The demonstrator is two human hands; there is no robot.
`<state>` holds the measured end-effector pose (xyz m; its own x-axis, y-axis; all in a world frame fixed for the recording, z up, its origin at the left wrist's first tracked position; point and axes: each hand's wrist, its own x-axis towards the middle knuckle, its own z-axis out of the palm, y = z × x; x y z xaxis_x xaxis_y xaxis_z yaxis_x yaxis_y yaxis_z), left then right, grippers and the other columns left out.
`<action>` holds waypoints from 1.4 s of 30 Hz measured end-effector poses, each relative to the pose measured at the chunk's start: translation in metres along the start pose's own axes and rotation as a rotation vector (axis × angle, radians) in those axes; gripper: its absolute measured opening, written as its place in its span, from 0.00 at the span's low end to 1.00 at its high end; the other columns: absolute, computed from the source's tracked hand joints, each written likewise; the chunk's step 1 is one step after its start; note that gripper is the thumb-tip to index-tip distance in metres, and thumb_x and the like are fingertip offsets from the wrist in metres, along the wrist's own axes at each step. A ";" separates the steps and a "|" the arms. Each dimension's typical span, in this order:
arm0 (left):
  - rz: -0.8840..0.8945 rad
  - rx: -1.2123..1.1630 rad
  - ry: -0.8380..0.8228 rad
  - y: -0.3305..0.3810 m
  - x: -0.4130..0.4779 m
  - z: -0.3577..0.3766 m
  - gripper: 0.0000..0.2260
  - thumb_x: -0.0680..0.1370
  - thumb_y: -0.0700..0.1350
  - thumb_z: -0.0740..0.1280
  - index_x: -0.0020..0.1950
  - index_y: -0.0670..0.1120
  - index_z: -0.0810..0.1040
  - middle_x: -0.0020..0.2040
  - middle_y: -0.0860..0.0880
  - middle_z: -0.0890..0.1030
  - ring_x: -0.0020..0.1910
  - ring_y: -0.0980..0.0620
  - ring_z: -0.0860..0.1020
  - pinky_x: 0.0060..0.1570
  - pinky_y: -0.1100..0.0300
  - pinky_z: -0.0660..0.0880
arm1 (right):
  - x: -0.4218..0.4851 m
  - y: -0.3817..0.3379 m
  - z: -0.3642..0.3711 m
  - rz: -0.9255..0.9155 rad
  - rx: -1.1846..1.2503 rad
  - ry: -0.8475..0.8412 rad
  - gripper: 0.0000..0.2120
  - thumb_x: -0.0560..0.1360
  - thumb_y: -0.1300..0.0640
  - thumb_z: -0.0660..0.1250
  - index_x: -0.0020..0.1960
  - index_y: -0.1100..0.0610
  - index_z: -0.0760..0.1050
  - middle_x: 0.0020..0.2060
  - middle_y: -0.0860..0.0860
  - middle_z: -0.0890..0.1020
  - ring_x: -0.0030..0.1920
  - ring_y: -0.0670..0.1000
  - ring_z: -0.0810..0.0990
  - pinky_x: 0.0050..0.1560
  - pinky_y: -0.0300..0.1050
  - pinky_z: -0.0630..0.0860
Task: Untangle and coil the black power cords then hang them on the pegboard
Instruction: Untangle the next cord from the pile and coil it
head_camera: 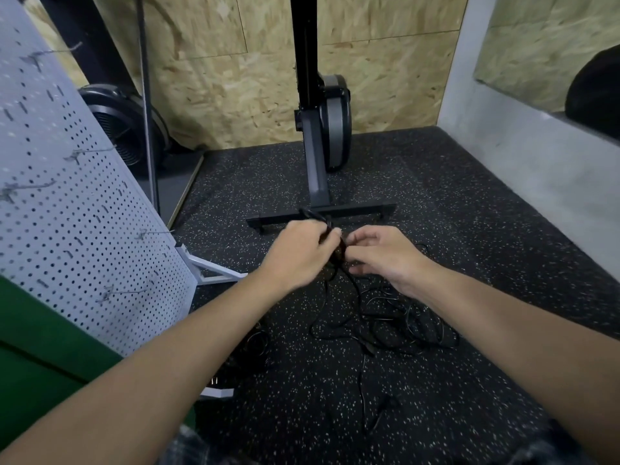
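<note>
A tangle of thin black power cords [396, 325] lies on the speckled black floor mat in front of me. Strands rise from it to both hands, which are held close together above the heap. My left hand [300, 248] grips a small bundle of black cord, a loop of it sticking out past the knuckles. My right hand [380, 251] pinches the same cord just beside it. A white pegboard [67, 209] with several metal hooks stands tilted at the left; its hooks carry no cords.
An upright black exercise machine [318, 129] with a crossbar foot stands on the mat just beyond my hands. A black fan [124, 125] sits behind the pegboard. A grey ledge [523, 162] bounds the right side. The pegboard's white foot [214, 273] juts onto the mat.
</note>
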<state>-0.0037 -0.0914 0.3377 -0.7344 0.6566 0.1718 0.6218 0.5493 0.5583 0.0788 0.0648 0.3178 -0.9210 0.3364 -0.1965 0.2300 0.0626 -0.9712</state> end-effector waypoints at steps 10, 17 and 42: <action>-0.018 -0.115 -0.193 -0.004 -0.001 0.003 0.17 0.87 0.51 0.59 0.40 0.49 0.73 0.42 0.52 0.73 0.39 0.57 0.72 0.39 0.59 0.64 | -0.008 -0.007 -0.007 -0.062 -0.103 -0.011 0.13 0.72 0.59 0.80 0.55 0.56 0.83 0.48 0.51 0.86 0.49 0.51 0.88 0.54 0.46 0.85; -0.014 -0.115 0.021 0.001 0.000 0.005 0.21 0.85 0.50 0.65 0.36 0.40 0.75 0.29 0.51 0.72 0.28 0.56 0.67 0.29 0.63 0.62 | -0.004 -0.004 0.011 -0.096 -0.083 0.137 0.06 0.75 0.61 0.76 0.52 0.55 0.85 0.45 0.54 0.87 0.45 0.54 0.88 0.51 0.51 0.86; -0.523 -0.930 -0.217 -0.057 0.006 0.026 0.28 0.81 0.67 0.61 0.74 0.50 0.71 0.60 0.47 0.85 0.60 0.47 0.84 0.59 0.46 0.81 | -0.005 -0.019 -0.027 -0.159 0.088 0.016 0.05 0.80 0.66 0.71 0.55 0.64 0.82 0.50 0.57 0.87 0.50 0.52 0.87 0.51 0.44 0.85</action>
<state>-0.0366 -0.1056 0.2856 -0.7274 0.5830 -0.3618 -0.2701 0.2414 0.9321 0.0881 0.0874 0.3407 -0.9382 0.3439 -0.0381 0.0530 0.0341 -0.9980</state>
